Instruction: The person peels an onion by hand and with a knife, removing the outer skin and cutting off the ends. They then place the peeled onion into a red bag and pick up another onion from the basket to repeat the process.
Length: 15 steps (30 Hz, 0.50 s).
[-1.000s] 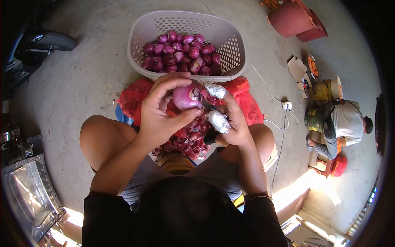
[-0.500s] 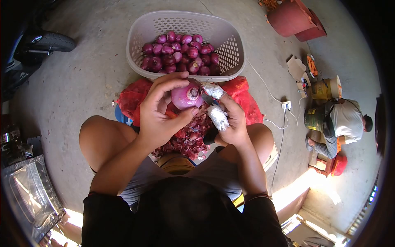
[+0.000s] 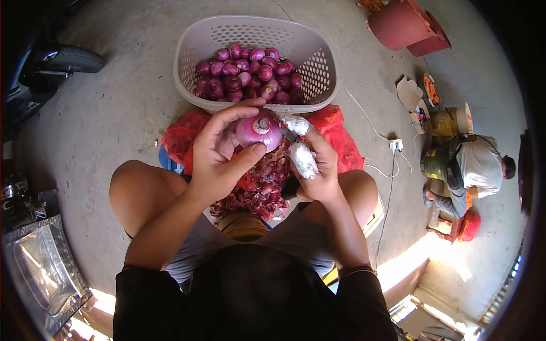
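Note:
A large purple onion (image 3: 260,131) is held between the fingers and thumb of my left hand (image 3: 219,153), its root end turned up. My right hand (image 3: 320,165), with silvery wrapping on the thumb and a finger, grips a small knife (image 3: 289,134) whose dark blade lies close to the onion's right side. Beneath both hands is a heap of reddish onion skins (image 3: 259,190). Red mesh bags (image 3: 335,139) lie on both sides of the heap. Just beyond, a grey basket (image 3: 187,62) holds many purple onions (image 3: 233,69).
Another person (image 3: 480,167) bends over at the right, beside buckets (image 3: 443,122). A power strip (image 3: 395,145) with cables lies on the floor. Red tubs (image 3: 401,25) stand at the upper right, a motorcycle wheel (image 3: 74,58) at the upper left.
The onion has tilted and shifted slightly left in my left hand, and my left thumb has moved left and up. The knife in my right hand is now slightly apart from the onion.

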Tool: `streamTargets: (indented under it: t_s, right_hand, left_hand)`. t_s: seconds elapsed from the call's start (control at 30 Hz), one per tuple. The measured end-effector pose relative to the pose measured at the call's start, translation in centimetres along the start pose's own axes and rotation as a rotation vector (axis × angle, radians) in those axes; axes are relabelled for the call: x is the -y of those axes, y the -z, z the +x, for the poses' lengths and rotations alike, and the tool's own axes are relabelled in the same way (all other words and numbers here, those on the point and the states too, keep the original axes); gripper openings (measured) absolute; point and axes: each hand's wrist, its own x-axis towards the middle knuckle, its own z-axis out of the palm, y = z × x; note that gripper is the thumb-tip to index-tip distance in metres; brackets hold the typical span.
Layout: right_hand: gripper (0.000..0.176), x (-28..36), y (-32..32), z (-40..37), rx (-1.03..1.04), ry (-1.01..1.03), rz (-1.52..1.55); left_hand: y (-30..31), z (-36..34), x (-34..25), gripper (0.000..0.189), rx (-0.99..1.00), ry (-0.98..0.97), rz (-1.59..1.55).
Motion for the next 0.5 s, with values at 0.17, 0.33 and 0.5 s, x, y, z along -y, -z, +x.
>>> streamTargets:
  t_s: [0.17, 0.33, 0.5]
  right_hand:
    - [0.041, 0.1, 1.6, 0.5, -0.081, -0.025, 0.113]
    - [0.047, 0.6, 2.5, 0.3, 0.167, -0.157, 0.307]
    - [0.048, 0.7, 0.9, 0.5, 0.164, -0.128, 0.028]
  left_hand:
    - [0.3, -0.1, -0.3, 0.045, 0.018, -0.02, -0.049]
    - [0.3, 0.3, -0.7, 0.05, -0.044, 0.188, -0.081]
    - [-0.2, -0.3, -0.6, 0.055, -0.081, 0.197, 0.219]
